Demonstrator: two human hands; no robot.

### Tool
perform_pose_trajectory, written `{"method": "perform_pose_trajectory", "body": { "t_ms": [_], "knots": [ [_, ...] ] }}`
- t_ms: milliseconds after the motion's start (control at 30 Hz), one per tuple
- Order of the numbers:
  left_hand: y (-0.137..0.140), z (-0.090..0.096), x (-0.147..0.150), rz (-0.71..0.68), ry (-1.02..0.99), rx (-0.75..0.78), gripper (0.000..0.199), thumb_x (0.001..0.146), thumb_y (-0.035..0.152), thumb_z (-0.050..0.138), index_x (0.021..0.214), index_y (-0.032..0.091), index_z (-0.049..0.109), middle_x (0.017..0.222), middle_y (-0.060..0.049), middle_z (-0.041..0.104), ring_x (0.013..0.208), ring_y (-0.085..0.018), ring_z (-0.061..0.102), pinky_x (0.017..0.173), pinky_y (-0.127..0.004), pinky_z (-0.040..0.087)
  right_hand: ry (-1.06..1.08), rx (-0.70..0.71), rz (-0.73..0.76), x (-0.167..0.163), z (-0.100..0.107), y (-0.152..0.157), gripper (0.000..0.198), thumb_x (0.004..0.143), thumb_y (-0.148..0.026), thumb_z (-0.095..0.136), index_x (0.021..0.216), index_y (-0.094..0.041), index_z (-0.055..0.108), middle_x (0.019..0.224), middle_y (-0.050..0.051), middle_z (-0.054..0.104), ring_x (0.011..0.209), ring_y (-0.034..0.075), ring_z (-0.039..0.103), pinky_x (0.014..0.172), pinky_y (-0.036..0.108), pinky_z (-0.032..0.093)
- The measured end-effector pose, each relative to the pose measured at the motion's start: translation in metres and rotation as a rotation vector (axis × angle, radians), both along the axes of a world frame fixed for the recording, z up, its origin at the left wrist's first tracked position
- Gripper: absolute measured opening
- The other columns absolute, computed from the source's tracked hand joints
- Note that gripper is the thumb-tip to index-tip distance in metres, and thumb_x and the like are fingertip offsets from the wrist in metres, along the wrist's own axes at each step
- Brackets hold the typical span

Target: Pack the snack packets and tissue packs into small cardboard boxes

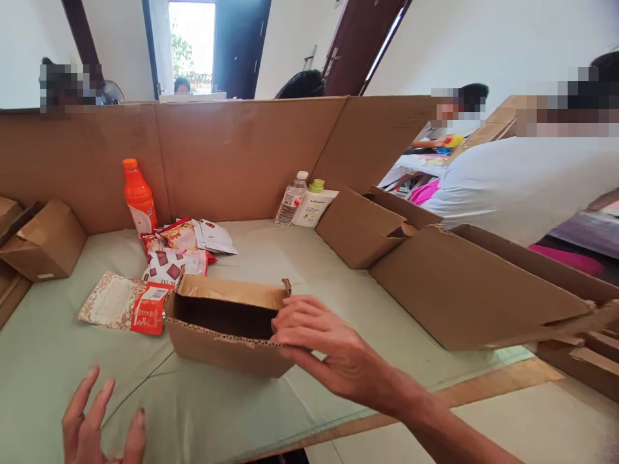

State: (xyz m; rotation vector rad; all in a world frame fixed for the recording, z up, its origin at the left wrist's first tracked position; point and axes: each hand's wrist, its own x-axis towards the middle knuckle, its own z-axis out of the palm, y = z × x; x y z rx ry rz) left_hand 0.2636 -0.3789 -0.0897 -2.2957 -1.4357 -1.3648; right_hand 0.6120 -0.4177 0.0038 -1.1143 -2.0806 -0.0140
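Note:
In the middle of the green cloth stands a small open-topped cardboard box [232,354], its inside dark. My right hand [322,345] grips the box's right end, with fingers over the upper edge and the thumb outside. My left hand [104,422] is at the lower left, apart from the box, its fingers spread and holding nothing. A flat patterned packet with a red end [116,299] lies left of the box. Behind it sit several snack packets: a white one with dark red squares [169,265], a red one [181,233] and a white pouch [215,236].
An orange bottle [138,196] stands at the back left. A clear water bottle [291,200] and a white bottle with a green cap [313,205] are at the back. Larger cardboard boxes [464,290] line the right; another box [53,238] is left. A co-worker's white shirt [522,180] shows beyond.

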Motion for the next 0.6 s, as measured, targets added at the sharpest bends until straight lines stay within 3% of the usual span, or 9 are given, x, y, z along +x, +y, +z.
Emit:
{"method": "perform_pose_trajectory", "body": {
  "t_ms": [133,267,400,600],
  "knots": [
    [-0.003,0.046,0.028,-0.253,-0.14,0.148,0.067,0.085,0.009,0.067,0.147,0.026,0.047,0.157,-0.011,0.044,0.14,-0.033,0.048,0.116,-0.056,0.042,0.017,-0.002,0.103,-0.029,-0.001,-0.01,0.017,0.095,-0.009,0.056,0.094,-0.021,0.068,0.08,0.002,0.07,0.084,0.016,0.067,0.092,0.038,0.051],
    [0.012,0.077,0.043,-0.472,0.083,0.108,0.056,0.083,0.001,0.06,0.137,0.013,0.055,0.147,-0.017,0.053,0.143,-0.035,0.044,0.115,-0.054,0.042,-0.018,-0.022,0.154,-0.036,0.001,-0.02,0.02,0.096,-0.006,0.053,0.094,-0.02,0.067,0.079,0.001,0.069,0.089,0.015,0.066,0.096,0.038,0.05],
    [0.025,0.08,0.051,-0.565,0.222,0.081,0.042,0.084,-0.003,0.052,0.122,0.013,0.062,0.129,-0.015,0.066,0.138,-0.03,0.05,0.115,-0.053,0.041,-0.032,-0.045,0.131,-0.024,0.003,-0.028,0.021,0.095,-0.004,0.052,0.093,-0.02,0.066,0.084,0.002,0.072,0.098,0.017,0.067,0.097,0.037,0.049],
    [0.013,0.075,0.057,-0.614,0.197,0.088,0.031,0.088,-0.004,0.053,0.112,0.013,0.065,0.099,-0.005,0.076,0.102,-0.015,0.069,0.115,-0.039,0.041,-0.032,-0.123,0.065,-0.005,0.001,-0.039,0.019,0.094,-0.006,0.052,0.093,-0.021,0.064,0.088,0.002,0.074,0.108,0.019,0.066,0.097,0.036,0.047]
  ]
}}
